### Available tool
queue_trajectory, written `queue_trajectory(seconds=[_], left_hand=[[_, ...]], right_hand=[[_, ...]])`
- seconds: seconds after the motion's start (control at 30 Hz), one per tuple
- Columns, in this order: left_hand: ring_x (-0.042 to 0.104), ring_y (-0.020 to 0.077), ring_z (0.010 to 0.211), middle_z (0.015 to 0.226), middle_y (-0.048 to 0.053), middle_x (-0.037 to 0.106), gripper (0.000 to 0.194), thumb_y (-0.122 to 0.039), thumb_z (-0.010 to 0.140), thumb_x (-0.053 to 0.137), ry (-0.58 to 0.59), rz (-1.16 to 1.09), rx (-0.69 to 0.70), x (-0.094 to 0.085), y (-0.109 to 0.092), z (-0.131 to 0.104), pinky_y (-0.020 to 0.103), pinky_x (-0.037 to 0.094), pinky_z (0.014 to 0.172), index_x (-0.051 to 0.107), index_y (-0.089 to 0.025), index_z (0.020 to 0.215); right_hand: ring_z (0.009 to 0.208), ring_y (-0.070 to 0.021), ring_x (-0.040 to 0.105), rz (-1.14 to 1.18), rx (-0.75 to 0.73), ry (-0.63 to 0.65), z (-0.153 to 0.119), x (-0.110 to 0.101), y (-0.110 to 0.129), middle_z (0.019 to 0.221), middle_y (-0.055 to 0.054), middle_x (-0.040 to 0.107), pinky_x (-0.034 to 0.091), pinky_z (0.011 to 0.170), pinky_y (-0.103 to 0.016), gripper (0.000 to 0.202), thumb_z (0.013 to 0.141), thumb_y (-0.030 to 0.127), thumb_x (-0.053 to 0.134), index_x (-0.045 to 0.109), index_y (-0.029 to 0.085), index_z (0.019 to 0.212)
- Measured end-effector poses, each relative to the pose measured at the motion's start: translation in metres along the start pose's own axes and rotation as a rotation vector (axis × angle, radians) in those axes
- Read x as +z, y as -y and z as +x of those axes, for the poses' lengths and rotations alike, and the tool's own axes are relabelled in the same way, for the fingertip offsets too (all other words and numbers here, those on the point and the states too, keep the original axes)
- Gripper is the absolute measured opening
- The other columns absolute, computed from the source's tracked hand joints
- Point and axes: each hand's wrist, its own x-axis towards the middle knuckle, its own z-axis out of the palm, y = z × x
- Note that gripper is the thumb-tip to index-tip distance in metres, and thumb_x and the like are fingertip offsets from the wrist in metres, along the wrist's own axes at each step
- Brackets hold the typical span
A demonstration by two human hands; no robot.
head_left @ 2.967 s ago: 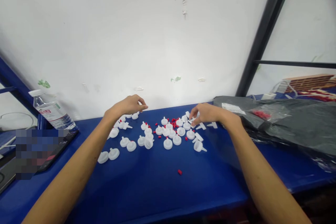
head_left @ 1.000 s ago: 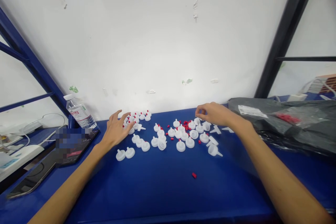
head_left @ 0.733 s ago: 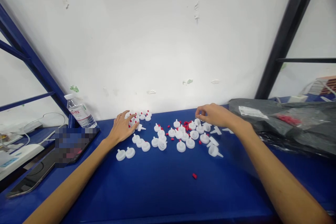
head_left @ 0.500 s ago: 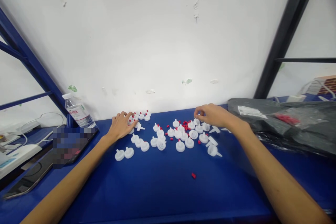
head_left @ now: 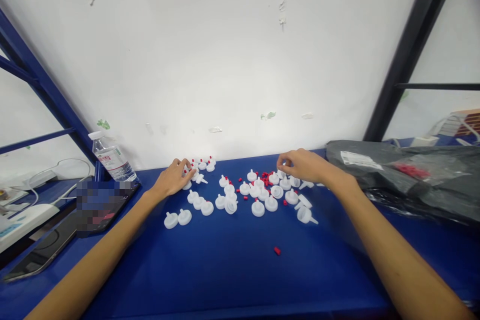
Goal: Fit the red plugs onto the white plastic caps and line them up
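Observation:
White plastic caps with spouts (head_left: 258, 208) and small red tips (head_left: 277, 250) lie scattered over the blue table (head_left: 210, 270). At the back left, my left hand (head_left: 173, 176) rests beside a group of white caps with red tips on them (head_left: 210, 166); its fingers are curled over some of these pieces, and what they grip is hidden. My right hand (head_left: 296, 164) is at the right end of the pile, with thumb and fingers pinched together above the white caps and red tips. Anything between those fingertips is too small to make out.
A water bottle (head_left: 114, 160) leans near the wall at the left, beside phones (head_left: 41, 252) and a power strip (head_left: 26, 222). At the right lies a dark plastic bag (head_left: 378, 175) with red pieces in it. Metal frames stand at both sides.
My left hand has drawn slightly left, and its fingers are more curled. My right hand has hardly moved.

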Motion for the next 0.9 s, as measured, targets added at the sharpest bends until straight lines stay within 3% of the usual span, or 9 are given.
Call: queue_trajectory(seconds=[0.33, 0.53, 0.73, 0.9], left_hand=[[0.063, 0.0243, 0.079, 0.107, 0.010, 0.055, 0.047, -0.057, 0.097, 0.028, -0.018, 0.090, 0.087, 0.006, 0.001, 0.006, 0.036, 0.048, 0.072, 0.057, -0.022, 0.109], [0.063, 0.0258, 0.088, 0.096, 0.011, 0.060, 0.045, -0.048, 0.099, 0.027, -0.008, 0.068, 0.168, 0.008, 0.007, 0.009, 0.035, 0.045, 0.076, 0.062, -0.020, 0.091], [0.062, 0.0250, 0.076, 0.079, 0.008, 0.065, 0.046, -0.048, 0.098, 0.027, -0.027, 0.035, 0.169, 0.003, 0.009, 0.006, 0.032, 0.039, 0.067, 0.058, -0.023, 0.075], [0.057, 0.0220, 0.061, 0.062, 0.006, 0.061, 0.046, -0.050, 0.096, 0.032, -0.051, 0.011, 0.140, 0.001, 0.012, 0.002, 0.031, 0.031, 0.058, 0.052, -0.023, 0.065]], right_hand=[[0.071, -0.0187, 0.066, -0.015, -0.001, 0.001, 0.000, 0.001, 0.001, 0.088, -0.002, 0.076, 0.040, 0.059, -0.027, 0.020, 0.088, 0.033, 0.057, 0.073, 0.026, 0.095], [0.071, -0.0190, 0.066, -0.024, 0.005, 0.005, -0.001, 0.001, 0.003, 0.089, -0.002, 0.075, 0.040, 0.058, -0.027, 0.021, 0.088, 0.035, 0.056, 0.073, 0.027, 0.096], [0.071, -0.0191, 0.066, -0.013, -0.005, 0.002, 0.000, 0.002, 0.003, 0.087, -0.002, 0.075, 0.040, 0.059, -0.028, 0.020, 0.088, 0.034, 0.056, 0.073, 0.026, 0.094], [0.072, -0.0196, 0.067, -0.001, -0.006, 0.003, 0.001, 0.002, 0.002, 0.088, -0.004, 0.076, 0.042, 0.060, -0.028, 0.020, 0.087, 0.033, 0.057, 0.074, 0.025, 0.094]])
